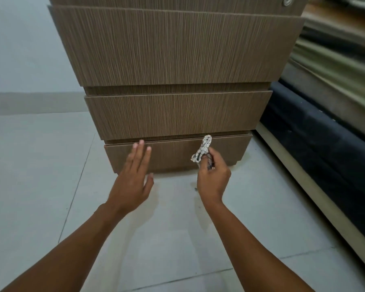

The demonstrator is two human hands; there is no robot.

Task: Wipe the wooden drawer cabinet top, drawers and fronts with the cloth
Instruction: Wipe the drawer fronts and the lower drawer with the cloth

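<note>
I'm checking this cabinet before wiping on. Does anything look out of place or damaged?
No damage shows. The top wood-grain drawer front stands out further than the middle front and bottom front, so it looks pulled open. The right hand holds a bunched patterned white cloth; the left hand is open.

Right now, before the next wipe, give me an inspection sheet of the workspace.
Surface: pale tiled floor, some dark specks near the cabinet base.
Job's things: wooden drawer cabinet with three drawer fronts in view; bottom drawer looks slightly out; patterned cloth bunched.
Clutter: nothing seen.
Grippers: left hand open, fingers flat by the bottom drawer front; right hand closed on the cloth.
Cables: nothing seen.
Surroundings: bed with a dark base and greenish bedding close on the right; pale wall behind.
</note>
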